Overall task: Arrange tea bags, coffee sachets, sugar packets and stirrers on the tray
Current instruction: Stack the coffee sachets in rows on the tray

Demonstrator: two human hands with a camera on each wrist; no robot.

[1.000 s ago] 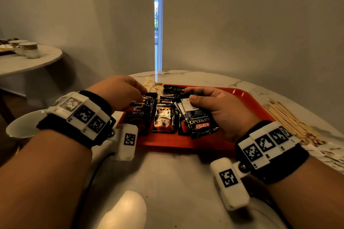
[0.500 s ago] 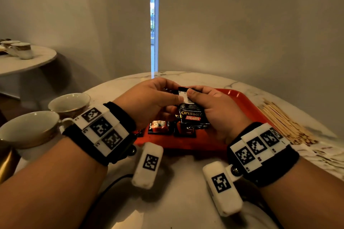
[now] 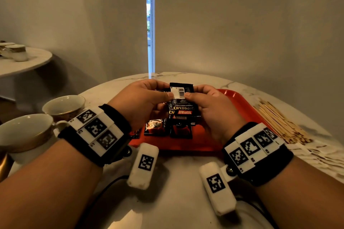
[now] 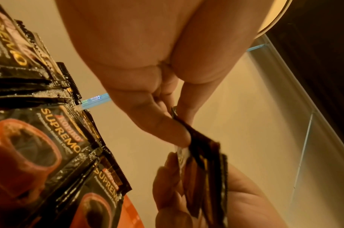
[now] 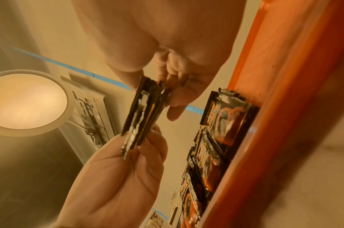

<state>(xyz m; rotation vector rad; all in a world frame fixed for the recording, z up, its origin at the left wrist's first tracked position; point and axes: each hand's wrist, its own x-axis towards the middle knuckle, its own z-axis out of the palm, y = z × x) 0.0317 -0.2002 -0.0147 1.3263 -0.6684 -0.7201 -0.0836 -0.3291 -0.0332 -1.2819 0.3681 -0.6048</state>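
Both hands hold a small stack of black coffee sachets (image 3: 181, 104) upright above the red tray (image 3: 240, 106). My left hand (image 3: 167, 96) pinches the stack's left edge (image 4: 202, 154) with thumb against fingers. My right hand (image 3: 188, 95) pinches its right edge (image 5: 144, 114). More coffee sachets (image 3: 155, 125) lie in a row on the tray's near part (image 4: 60, 146) (image 5: 225, 121). Wooden stirrers (image 3: 279, 122) lie in a heap on the table right of the tray. The hands hide the tray's far end.
Two white cups with gold trim (image 3: 63, 106) (image 3: 26, 132) stand on the marble table (image 3: 176, 201) left of the tray. Pale packets (image 3: 325, 156) lie at the table's right edge. A second small table (image 3: 24, 65) with cups stands at far left.
My left hand left the sachets lying on the tray and joined the right hand on the held stack. Both hands raised and squared the stack above the tray.
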